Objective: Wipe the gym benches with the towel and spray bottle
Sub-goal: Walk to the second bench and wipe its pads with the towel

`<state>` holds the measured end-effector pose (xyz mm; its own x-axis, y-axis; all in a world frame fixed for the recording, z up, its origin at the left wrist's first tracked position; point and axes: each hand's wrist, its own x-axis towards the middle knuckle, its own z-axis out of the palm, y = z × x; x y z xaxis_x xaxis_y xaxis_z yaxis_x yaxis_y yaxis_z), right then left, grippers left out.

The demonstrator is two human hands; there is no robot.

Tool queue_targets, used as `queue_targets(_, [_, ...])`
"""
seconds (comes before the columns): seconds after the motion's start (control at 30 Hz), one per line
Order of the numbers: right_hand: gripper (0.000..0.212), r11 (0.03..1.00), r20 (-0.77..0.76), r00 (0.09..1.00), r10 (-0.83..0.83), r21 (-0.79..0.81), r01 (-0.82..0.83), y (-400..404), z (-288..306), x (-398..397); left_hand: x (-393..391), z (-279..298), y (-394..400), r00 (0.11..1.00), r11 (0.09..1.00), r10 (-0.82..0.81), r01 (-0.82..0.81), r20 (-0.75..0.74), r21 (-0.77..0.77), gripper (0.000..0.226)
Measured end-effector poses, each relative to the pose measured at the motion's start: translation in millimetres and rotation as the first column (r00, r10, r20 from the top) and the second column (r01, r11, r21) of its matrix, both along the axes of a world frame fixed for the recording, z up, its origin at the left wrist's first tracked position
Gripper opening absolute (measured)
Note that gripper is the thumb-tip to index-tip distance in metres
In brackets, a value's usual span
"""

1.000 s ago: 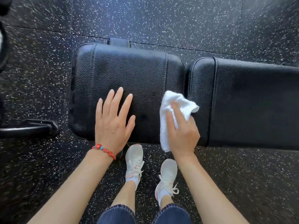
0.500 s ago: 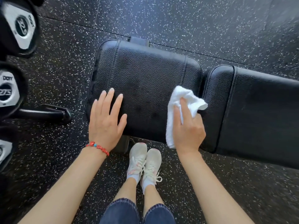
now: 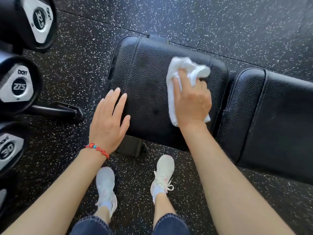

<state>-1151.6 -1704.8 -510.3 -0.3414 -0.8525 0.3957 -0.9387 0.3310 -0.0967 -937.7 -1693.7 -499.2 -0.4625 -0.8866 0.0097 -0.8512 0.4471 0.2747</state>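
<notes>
- The white towel lies bunched on the right part of the black seat pad, reaching from near its far edge back toward the near edge.
- The right hand presses on the towel, its fingers curled into the cloth and gripping it.
- The left hand rests at the pad's near left corner, fingers straight and slightly spread, holding nothing; a red bead bracelet circles the wrist.
- A second black pad sits just right of the first, across a narrow gap.
- Dumbbell ends stand at left on the speckled floor; labels read "22.5", "32.5", "30".
- White sneakers stand near the pad.
</notes>
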Motion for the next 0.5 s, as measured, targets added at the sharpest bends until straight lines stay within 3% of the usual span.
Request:
queue_targets(0.13, [0.017,0.995,0.037,0.995,-0.093,-0.021,0.094,-7,-1,11,2,0,-2,1.0,1.0,-0.011,0.011,-0.027,-0.002,0.047])
queue_targets(0.33, [0.024,0.997,0.143,0.989,0.03,0.066,-0.04,62,5,71,12,2,-5,0.995,0.997,-0.073,0.074,-0.061,0.009,0.045])
queue_targets(0.5, [0.026,0.999,0.075,0.997,0.004,0.031,-0.007,-3,4,70,27,1,-15,0.991,0.993,-0.114,0.116,-0.07,0.017,0.046])
